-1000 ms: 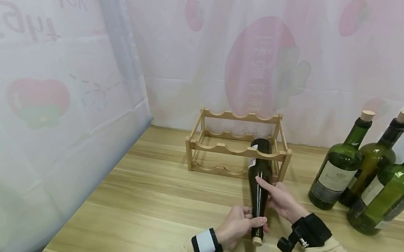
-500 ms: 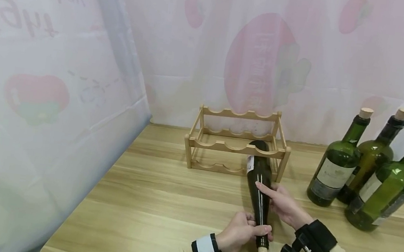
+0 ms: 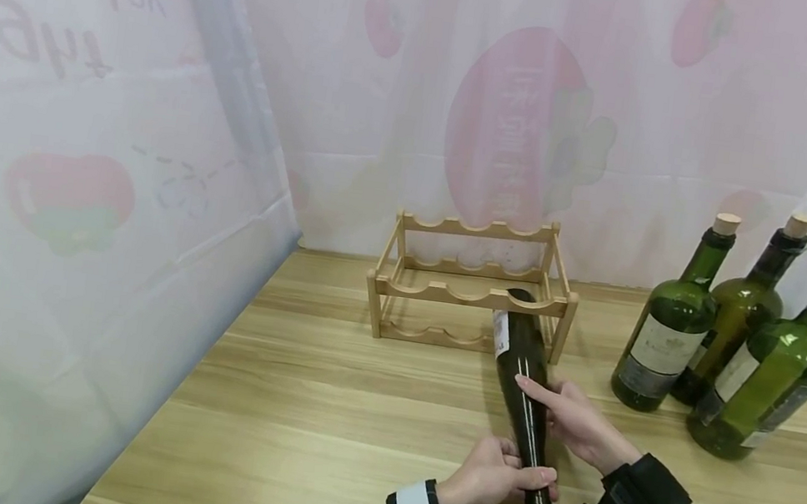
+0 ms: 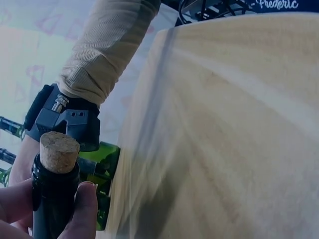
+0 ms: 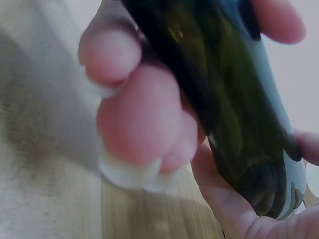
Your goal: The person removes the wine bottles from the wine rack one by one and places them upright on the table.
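A dark wine bottle (image 3: 520, 359) lies slanted with its corked neck toward me. Its base end reaches into the lower level of a wooden wine rack (image 3: 436, 292), beneath the upper front rail. My left hand (image 3: 489, 481) grips the neck, thumb on top. Farther up, my right hand (image 3: 583, 421) holds the body from the right side, its thumb lying along the glass. In the left wrist view the cork (image 4: 59, 152) stands out of the neck between thumb and fingers. Dark green glass of the bottle (image 5: 224, 94) fills much of the right wrist view.
Several-slotted rails run along the rack at two levels. Three corked green bottles stand at the right: a front left one (image 3: 668, 343), one behind (image 3: 748, 303) and one at far right (image 3: 773, 386). A printed curtain (image 3: 360, 112) hangs behind the wooden table (image 3: 294, 407).
The bottle has slid toward me, its base drawn partly back from the rack, and its neck end has swung right. Both hands have moved right and nearer with it.
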Available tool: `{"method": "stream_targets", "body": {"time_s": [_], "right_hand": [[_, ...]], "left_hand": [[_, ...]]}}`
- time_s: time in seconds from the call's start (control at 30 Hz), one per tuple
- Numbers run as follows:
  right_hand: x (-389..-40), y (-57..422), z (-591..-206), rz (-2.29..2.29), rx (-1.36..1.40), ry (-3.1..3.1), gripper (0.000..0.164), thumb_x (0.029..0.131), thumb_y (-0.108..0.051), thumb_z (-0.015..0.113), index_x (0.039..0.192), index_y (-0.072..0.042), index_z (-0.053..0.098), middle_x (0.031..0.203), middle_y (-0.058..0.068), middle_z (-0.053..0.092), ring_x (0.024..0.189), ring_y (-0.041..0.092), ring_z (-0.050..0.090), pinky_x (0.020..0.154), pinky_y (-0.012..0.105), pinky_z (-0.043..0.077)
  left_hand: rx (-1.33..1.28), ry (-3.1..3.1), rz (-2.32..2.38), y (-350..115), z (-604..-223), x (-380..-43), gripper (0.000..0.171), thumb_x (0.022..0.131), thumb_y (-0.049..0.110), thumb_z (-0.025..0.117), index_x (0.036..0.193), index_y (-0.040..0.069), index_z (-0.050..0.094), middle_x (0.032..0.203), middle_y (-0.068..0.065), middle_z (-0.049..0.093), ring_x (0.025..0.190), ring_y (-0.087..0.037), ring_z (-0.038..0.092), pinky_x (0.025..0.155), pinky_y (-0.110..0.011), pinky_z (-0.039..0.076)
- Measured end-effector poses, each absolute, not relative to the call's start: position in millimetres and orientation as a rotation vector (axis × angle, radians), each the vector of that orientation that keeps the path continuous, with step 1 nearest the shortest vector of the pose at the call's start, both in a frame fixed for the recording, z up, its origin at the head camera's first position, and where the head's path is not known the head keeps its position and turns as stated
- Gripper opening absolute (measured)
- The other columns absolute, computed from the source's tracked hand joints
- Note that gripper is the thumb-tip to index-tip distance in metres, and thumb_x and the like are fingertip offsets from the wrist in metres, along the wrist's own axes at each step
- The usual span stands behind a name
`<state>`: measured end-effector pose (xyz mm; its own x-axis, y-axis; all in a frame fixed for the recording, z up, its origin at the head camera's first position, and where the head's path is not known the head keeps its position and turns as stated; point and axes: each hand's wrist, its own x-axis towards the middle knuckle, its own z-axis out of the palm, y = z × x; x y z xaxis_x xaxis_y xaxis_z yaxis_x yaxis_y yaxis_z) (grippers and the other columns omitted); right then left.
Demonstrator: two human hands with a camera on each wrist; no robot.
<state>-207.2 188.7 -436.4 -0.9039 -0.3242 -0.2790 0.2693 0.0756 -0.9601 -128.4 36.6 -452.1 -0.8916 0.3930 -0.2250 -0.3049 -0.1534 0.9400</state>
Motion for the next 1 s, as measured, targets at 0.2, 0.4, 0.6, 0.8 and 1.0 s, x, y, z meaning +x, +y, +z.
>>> {"method": "stream_targets", "body": {"time_s": [0.2, 0.4, 0.6, 0.8, 1.0], "right_hand": [[-200.1, 191.3, -435.7, -1.868, -0.064, 1.93, 0.06, 0.098, -0.038, 0.054, 0.126, 0.014, 0.042, 0.097, 0.002, 0.062, 0.089, 0.011, 0.06, 0.08, 0.028, 0.051], [-195.6, 193.3, -431.2, -1.851, -0.086, 1.927, 0.06, 0.099, -0.039, 0.051, 0.127, 0.014, 0.04, 0.097, 0.003, 0.061, 0.088, 0.013, 0.06, 0.08, 0.03, 0.05], [-192.8, 193.6, -428.9, -1.862, -0.063, 1.919, 0.06, 0.099, -0.038, 0.052, 0.127, 0.014, 0.041, 0.096, 0.002, 0.062, 0.088, 0.012, 0.061, 0.08, 0.029, 0.051], [-191.4, 194.1, -429.4, -1.84, -0.084, 1.923, 0.061, 0.099, -0.039, 0.051, 0.127, 0.014, 0.042, 0.098, 0.003, 0.061, 0.089, 0.013, 0.06, 0.081, 0.03, 0.05], [-190.9, 194.0, -431.7, -1.842, -0.08, 1.917, 0.059, 0.099, -0.039, 0.052, 0.126, 0.013, 0.044, 0.096, 0.002, 0.062, 0.088, 0.014, 0.061, 0.08, 0.03, 0.05]], "left_hand": [[0.098, 1.627, 2.102, 39.1, -451.6, -123.1, 0.02, 0.085, -0.002, 0.069, 0.102, -0.004, 0.059, 0.091, -0.028, 0.071, 0.075, -0.021, 0.072, 0.072, -0.034, 0.06], [0.119, 1.623, 2.089, 38.7, -447.4, -120.5, 0.018, 0.085, 0.0, 0.069, 0.101, -0.003, 0.061, 0.091, -0.027, 0.071, 0.074, -0.019, 0.071, 0.072, -0.032, 0.059], [0.125, 1.644, 2.072, 38.5, -443.6, -117.3, 0.018, 0.086, 0.001, 0.069, 0.102, -0.003, 0.062, 0.094, -0.032, 0.07, 0.081, -0.027, 0.073, 0.072, -0.032, 0.059], [0.127, 1.651, 2.068, 38.8, -443.9, -115.8, 0.016, 0.086, 0.002, 0.07, 0.098, -0.006, 0.063, 0.093, -0.032, 0.069, 0.081, -0.029, 0.073, 0.071, -0.032, 0.059], [0.104, 1.651, 2.067, 37.3, -444.7, -115.1, 0.019, 0.086, 0.002, 0.07, 0.101, -0.006, 0.062, 0.094, -0.031, 0.07, 0.083, -0.03, 0.073, 0.073, -0.033, 0.06]]}}
